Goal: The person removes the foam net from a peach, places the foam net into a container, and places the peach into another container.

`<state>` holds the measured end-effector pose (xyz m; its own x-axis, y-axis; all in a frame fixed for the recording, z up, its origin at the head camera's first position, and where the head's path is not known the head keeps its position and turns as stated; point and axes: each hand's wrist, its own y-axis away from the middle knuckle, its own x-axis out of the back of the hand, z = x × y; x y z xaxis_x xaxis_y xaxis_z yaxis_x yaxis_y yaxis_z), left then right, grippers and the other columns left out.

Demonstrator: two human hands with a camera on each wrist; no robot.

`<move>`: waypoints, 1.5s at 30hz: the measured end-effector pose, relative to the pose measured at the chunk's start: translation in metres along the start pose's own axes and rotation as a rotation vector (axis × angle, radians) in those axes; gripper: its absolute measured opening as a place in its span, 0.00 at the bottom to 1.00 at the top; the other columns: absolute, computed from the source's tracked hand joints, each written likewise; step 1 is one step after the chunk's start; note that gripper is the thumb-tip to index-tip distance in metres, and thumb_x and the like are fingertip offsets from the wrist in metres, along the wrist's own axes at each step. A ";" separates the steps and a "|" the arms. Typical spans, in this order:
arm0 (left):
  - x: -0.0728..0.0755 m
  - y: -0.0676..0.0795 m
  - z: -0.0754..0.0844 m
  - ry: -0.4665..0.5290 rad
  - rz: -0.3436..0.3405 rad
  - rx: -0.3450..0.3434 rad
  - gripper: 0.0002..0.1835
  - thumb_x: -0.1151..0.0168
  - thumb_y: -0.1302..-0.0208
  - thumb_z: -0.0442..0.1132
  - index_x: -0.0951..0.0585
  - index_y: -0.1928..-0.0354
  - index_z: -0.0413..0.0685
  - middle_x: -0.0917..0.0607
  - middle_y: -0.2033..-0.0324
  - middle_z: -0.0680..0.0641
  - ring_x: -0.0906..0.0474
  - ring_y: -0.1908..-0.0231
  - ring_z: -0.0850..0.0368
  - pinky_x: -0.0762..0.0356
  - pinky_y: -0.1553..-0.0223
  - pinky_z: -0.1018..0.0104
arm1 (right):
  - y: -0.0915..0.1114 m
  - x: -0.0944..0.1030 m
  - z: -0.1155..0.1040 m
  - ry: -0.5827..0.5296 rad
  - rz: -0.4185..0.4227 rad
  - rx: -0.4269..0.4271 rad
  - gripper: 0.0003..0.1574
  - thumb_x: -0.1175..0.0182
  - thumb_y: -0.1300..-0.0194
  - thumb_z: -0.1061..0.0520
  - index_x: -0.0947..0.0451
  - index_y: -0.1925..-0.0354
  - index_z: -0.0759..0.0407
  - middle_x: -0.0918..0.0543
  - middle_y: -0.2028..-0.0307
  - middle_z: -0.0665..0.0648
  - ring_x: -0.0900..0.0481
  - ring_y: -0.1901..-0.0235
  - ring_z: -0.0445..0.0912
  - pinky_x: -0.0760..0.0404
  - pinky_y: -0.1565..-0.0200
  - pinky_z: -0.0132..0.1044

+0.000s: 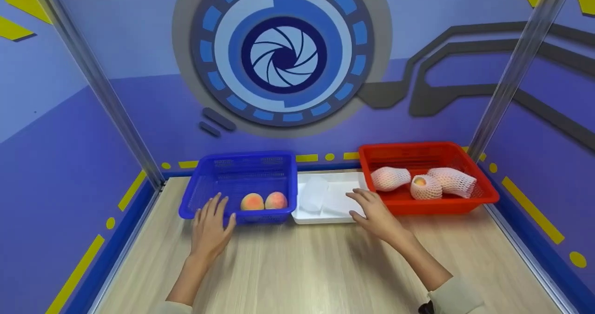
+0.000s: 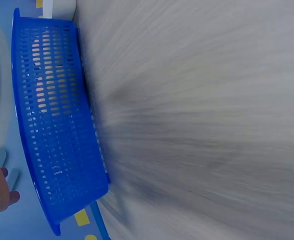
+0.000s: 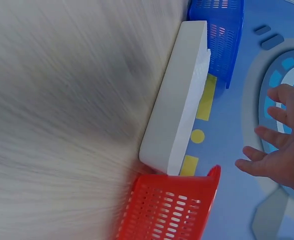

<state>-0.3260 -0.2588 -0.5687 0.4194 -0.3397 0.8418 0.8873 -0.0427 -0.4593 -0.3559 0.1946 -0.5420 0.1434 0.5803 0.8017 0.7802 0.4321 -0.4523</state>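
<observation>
My left hand [image 1: 210, 232] hovers at the front left rim of the blue basket [image 1: 209, 211], fingers extended and holding nothing. Two peaches [image 1: 252, 202] lie side by side at that basket's front right. Over the right part of the white tray [image 1: 325, 220] is my right hand [image 1: 377, 215], its fingers spread and nothing in them. In the tray lie pale, flat foam net sleeves [image 1: 314, 194]. To the right, the red basket [image 1: 427, 207] holds several peaches in white foam nets, one of them a netted peach [image 1: 426, 187] with its top showing. Both wrist views show the hands above the rims.
The baskets and tray stand in a row along the back of the wooden table [image 1: 288, 267]. Behind them rises a blue printed wall [image 1: 325, 142], and side walls with metal posts [image 1: 506, 81] flank the table.
</observation>
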 end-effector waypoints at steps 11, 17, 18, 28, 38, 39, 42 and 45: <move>-0.004 0.005 0.016 -0.032 0.075 -0.102 0.28 0.43 0.29 0.52 0.25 0.32 0.46 0.27 0.30 0.41 0.33 0.31 0.38 0.41 0.32 0.32 | 0.013 0.000 0.011 -0.008 0.014 -0.088 0.33 0.31 0.36 0.61 0.27 0.35 0.64 0.29 0.34 0.73 0.32 0.37 0.69 0.33 0.34 0.67; -0.012 0.006 0.025 -0.058 0.067 -0.162 0.29 0.43 0.29 0.53 0.25 0.32 0.46 0.27 0.31 0.41 0.32 0.32 0.39 0.39 0.32 0.32 | 0.025 -0.001 0.016 -0.015 0.039 -0.129 0.34 0.30 0.38 0.62 0.27 0.35 0.64 0.31 0.34 0.73 0.33 0.37 0.70 0.32 0.35 0.67; -0.013 0.006 0.026 -0.057 0.064 -0.166 0.29 0.43 0.29 0.53 0.25 0.32 0.46 0.27 0.31 0.41 0.32 0.32 0.39 0.39 0.32 0.32 | 0.026 -0.001 0.016 -0.015 0.039 -0.134 0.34 0.30 0.38 0.62 0.27 0.34 0.64 0.31 0.34 0.73 0.33 0.37 0.70 0.32 0.35 0.67; -0.007 0.001 0.042 -0.061 0.085 -0.214 0.29 0.42 0.30 0.52 0.26 0.31 0.49 0.26 0.31 0.42 0.31 0.32 0.40 0.38 0.32 0.33 | 0.023 0.008 0.020 0.004 0.133 -0.078 0.35 0.29 0.41 0.66 0.26 0.36 0.66 0.30 0.36 0.75 0.33 0.40 0.73 0.32 0.38 0.69; -0.007 -0.002 0.060 -0.039 0.130 -0.277 0.28 0.41 0.31 0.50 0.26 0.32 0.49 0.25 0.32 0.43 0.30 0.33 0.40 0.35 0.34 0.33 | 0.018 0.021 0.026 0.007 0.158 -0.125 0.35 0.31 0.40 0.66 0.27 0.35 0.66 0.31 0.35 0.75 0.33 0.40 0.73 0.32 0.38 0.69; -0.008 -0.001 0.061 -0.032 0.137 -0.287 0.28 0.40 0.31 0.50 0.25 0.32 0.48 0.25 0.32 0.43 0.29 0.33 0.40 0.35 0.34 0.33 | 0.019 0.021 0.027 0.011 0.158 -0.129 0.35 0.31 0.39 0.66 0.27 0.35 0.66 0.31 0.35 0.76 0.33 0.40 0.73 0.32 0.38 0.69; -0.011 0.002 0.066 -0.021 0.149 -0.315 0.27 0.40 0.32 0.50 0.24 0.34 0.48 0.24 0.34 0.42 0.28 0.35 0.41 0.33 0.36 0.32 | 0.023 0.022 0.031 0.028 0.161 -0.129 0.34 0.31 0.39 0.66 0.28 0.35 0.67 0.31 0.36 0.76 0.32 0.41 0.74 0.32 0.39 0.70; -0.014 0.006 0.071 -0.015 0.146 -0.329 0.27 0.40 0.33 0.50 0.23 0.36 0.47 0.23 0.34 0.42 0.27 0.35 0.41 0.32 0.38 0.31 | 0.029 0.024 0.035 0.046 0.159 -0.131 0.34 0.31 0.39 0.66 0.28 0.35 0.67 0.30 0.37 0.77 0.32 0.41 0.75 0.34 0.38 0.71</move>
<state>-0.3133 -0.1876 -0.5631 0.5418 -0.3512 0.7636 0.7098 -0.2954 -0.6395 -0.3513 0.2454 -0.5497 0.2965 0.6003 0.7428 0.8175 0.2426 -0.5224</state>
